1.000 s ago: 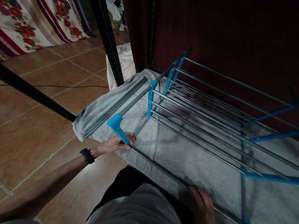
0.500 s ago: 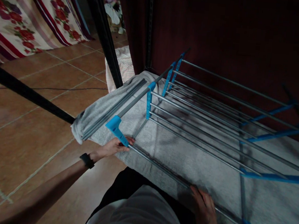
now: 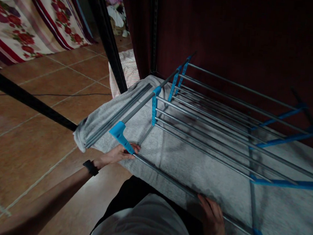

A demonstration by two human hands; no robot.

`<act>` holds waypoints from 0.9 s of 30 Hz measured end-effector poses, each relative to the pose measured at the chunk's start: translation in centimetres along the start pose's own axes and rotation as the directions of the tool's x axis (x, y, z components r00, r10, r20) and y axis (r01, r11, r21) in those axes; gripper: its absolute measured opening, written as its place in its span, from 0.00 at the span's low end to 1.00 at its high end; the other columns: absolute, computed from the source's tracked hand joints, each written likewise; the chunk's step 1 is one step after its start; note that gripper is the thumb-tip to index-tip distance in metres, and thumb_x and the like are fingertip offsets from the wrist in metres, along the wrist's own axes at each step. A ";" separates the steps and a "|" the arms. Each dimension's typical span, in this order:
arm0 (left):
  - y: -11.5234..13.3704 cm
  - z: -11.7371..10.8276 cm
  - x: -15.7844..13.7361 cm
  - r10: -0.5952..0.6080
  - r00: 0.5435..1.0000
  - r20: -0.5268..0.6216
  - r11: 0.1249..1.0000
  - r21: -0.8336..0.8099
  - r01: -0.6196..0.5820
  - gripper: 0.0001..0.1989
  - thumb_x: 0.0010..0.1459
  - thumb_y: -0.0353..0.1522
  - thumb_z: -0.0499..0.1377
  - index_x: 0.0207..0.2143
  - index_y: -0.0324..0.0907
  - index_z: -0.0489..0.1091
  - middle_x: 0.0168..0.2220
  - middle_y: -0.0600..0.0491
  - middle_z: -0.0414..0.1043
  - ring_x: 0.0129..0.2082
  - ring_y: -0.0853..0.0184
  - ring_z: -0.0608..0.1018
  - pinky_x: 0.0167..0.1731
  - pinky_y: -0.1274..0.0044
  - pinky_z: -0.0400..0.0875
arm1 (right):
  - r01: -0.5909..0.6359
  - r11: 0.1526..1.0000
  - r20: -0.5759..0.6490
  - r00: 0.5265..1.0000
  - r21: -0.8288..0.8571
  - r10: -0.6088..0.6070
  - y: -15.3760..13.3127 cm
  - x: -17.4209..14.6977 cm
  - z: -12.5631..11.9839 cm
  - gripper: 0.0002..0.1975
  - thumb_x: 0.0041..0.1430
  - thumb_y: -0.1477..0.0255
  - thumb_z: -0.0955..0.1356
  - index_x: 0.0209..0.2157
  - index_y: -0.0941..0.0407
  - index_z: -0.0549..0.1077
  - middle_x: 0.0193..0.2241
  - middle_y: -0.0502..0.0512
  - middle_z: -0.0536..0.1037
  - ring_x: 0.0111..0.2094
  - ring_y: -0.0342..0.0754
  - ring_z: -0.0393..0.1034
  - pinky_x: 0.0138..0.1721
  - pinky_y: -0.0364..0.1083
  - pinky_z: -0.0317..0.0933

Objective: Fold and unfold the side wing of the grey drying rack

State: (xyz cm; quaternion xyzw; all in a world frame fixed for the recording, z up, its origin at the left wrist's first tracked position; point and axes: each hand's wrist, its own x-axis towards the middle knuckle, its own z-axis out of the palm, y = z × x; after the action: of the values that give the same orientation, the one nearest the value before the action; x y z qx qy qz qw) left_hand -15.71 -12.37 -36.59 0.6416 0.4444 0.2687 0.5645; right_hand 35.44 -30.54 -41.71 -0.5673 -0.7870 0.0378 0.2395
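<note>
Grey towel [image 3: 196,165] covers most of the lower level of the drying rack [image 3: 228,113], spread flat beneath the silver rails and reaching from the far dark curtain [image 3: 234,36] to the near edge where the person stands. From where I watch, the spreading looks largely done: the cloth lies smooth across the middle, with only soft creases showing under the rails. What seems left is the near hem and the left end, where the fabric bunches into a rolled lump hanging off the corner over the tiled floor [image 3: 21,131]. The left hand [image 3: 119,153] sits at that corner, just under the blue plastic joint [image 3: 120,135]; its fingers are curled at the towel's edge where the near rail begins, and I judge it a light pinch on the cloth, though the joint hides the fingertips and I can't say how firm it is. A black wristband [image 3: 90,167] shows on that arm. The right hand [image 3: 212,215] is farther along the same hem, fingers bent down over the edge of the towel, pressing or holding it against the front rail. A floral cloth [image 3: 22,18] hangs well apart at the upper left, and a striped pale cloth [image 3: 125,69] lies behind a black pole [image 3: 108,43].
</note>
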 end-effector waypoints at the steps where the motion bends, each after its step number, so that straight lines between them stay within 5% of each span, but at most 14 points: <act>1: 0.0 0.0 0.0 0.003 1.000 0.000 1.000 0.000 -0.003 0.19 0.57 0.46 0.71 0.44 0.42 0.80 0.56 0.42 0.75 0.57 0.55 0.76 0.54 0.66 0.74 | 0.002 1.000 -0.005 1.000 0.000 -0.002 0.0 0.0 0.0 0.39 0.61 0.85 0.59 0.69 0.43 0.64 0.50 0.56 0.78 0.48 0.53 0.76 0.47 0.52 0.71; 27: -0.3 0.2 0.1 0.017 1.000 -0.022 0.999 0.027 -0.016 0.18 0.58 0.46 0.70 0.42 0.42 0.78 0.55 0.43 0.74 0.53 0.58 0.76 0.52 0.68 0.74 | 0.036 0.999 -0.052 0.998 0.022 -0.035 -0.1 0.4 0.0 0.32 0.67 0.83 0.60 0.67 0.45 0.68 0.51 0.56 0.79 0.49 0.52 0.76 0.46 0.51 0.71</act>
State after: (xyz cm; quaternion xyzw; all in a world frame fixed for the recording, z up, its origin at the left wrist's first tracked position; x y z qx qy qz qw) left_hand -15.56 -12.44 -36.96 0.6499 0.4488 0.2743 0.5486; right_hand 35.24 -30.21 -41.59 -0.5512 -0.7901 0.0277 0.2668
